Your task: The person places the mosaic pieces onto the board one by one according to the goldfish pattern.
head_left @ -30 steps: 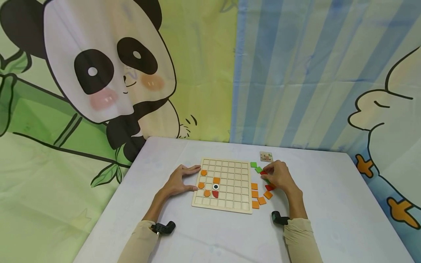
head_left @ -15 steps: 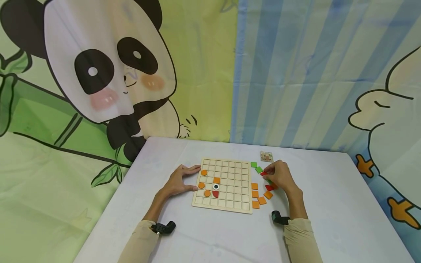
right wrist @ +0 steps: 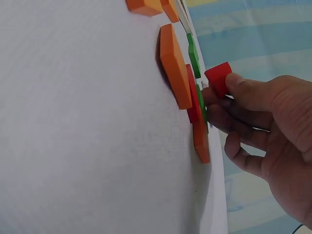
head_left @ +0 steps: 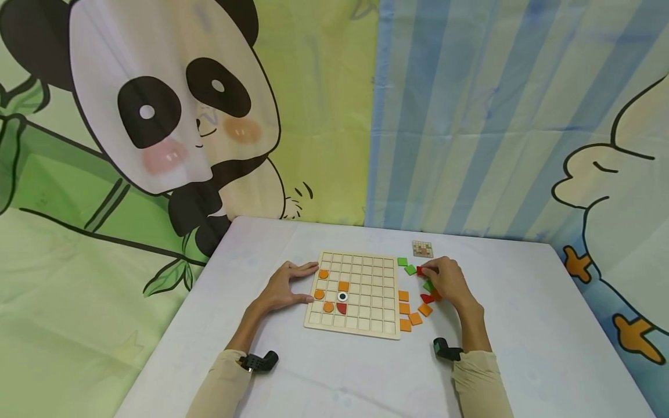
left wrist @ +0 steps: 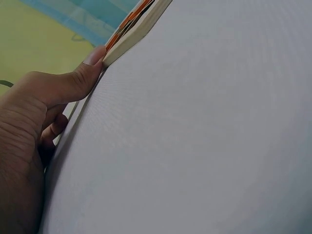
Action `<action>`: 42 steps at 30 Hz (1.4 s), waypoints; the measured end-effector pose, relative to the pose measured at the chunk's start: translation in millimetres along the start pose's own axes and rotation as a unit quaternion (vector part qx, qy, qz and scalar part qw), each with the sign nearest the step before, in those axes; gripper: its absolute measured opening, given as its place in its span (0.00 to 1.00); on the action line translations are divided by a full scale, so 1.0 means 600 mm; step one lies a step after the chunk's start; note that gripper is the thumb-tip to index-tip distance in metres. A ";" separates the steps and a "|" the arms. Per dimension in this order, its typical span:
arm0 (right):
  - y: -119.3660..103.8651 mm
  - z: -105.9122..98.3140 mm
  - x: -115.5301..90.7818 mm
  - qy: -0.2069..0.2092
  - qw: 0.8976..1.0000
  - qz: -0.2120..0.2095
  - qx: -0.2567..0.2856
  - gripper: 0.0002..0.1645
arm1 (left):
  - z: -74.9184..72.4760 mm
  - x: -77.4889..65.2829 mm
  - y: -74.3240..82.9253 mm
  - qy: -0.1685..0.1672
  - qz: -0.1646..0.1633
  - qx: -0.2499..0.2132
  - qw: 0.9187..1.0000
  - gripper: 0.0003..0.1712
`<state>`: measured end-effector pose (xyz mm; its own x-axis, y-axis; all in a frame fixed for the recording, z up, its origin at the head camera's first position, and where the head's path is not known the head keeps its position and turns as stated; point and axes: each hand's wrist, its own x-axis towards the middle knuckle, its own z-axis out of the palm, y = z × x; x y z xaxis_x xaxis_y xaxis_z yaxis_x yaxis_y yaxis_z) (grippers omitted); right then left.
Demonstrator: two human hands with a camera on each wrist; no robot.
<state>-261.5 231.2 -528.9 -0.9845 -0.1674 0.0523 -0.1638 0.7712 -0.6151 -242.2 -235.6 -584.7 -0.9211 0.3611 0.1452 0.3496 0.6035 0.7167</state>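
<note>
A pale wooden grid board (head_left: 366, 296) lies on the table. My left hand (head_left: 282, 288) rests at its left edge, thumb and fingers spread and touching the rim; the left wrist view shows the thumb (left wrist: 73, 85) against the board's side. On the board are orange round pieces (head_left: 324, 274), an orange square (head_left: 343, 286), a black-and-white eye piece (head_left: 342, 296) and a red quarter-round piece (head_left: 341, 308). Right of the board, my right hand (head_left: 448, 280) pinches a small red tile (right wrist: 219, 79) between thumb and fingers, raised above the loose tiles.
Loose orange square tiles (head_left: 404, 309) lie along the board's right side. Green tiles (head_left: 402, 262) are farther back, and another red piece (head_left: 427, 298) lies below the right hand. A small patterned card (head_left: 423, 249) lies behind them. Printed cloth (head_left: 324, 116) hangs beyond the table.
My right hand has shifted slightly right, and the pinched red tile now shows more clearly at its fingertips. A green tile beneath the hand is more exposed. The left hand keeps its place.
</note>
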 end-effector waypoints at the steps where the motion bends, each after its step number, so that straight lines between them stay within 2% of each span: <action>1: 0.000 0.001 0.000 0.006 1.000 -0.004 0.001 0.13 | 0.000 0.000 0.001 0.000 0.000 0.001 1.000 0.52; 8: -0.005 0.009 0.003 0.025 0.997 -0.042 0.052 0.13 | -0.002 0.001 0.002 -0.001 0.001 0.005 1.000 0.52; 14: -0.012 0.017 0.004 0.038 0.994 -0.049 0.091 0.16 | -0.001 0.003 0.000 -0.001 -0.002 0.007 1.000 0.52; 20: -0.023 0.025 0.006 0.056 0.986 -0.058 0.144 0.11 | -0.001 0.003 -0.001 0.000 0.003 0.006 1.000 0.52; 32: -0.040 0.044 0.017 0.014 0.975 -0.096 0.198 0.12 | 0.000 0.001 0.002 0.000 0.004 0.004 1.000 0.51; 39: -0.052 0.058 0.024 0.010 0.963 -0.118 0.243 0.09 | 0.000 -0.002 0.004 0.005 0.005 0.007 1.000 0.51; 42: -0.055 0.066 0.027 0.011 0.958 -0.115 0.264 0.09 | 0.000 -0.003 0.005 0.007 0.004 0.007 1.000 0.51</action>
<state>-269.6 178.6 -538.7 -0.9280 -0.2783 0.2478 -0.3284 0.2965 -0.8968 -239.7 -234.5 -582.7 -0.9204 0.3564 0.1605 0.3594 0.6103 0.7059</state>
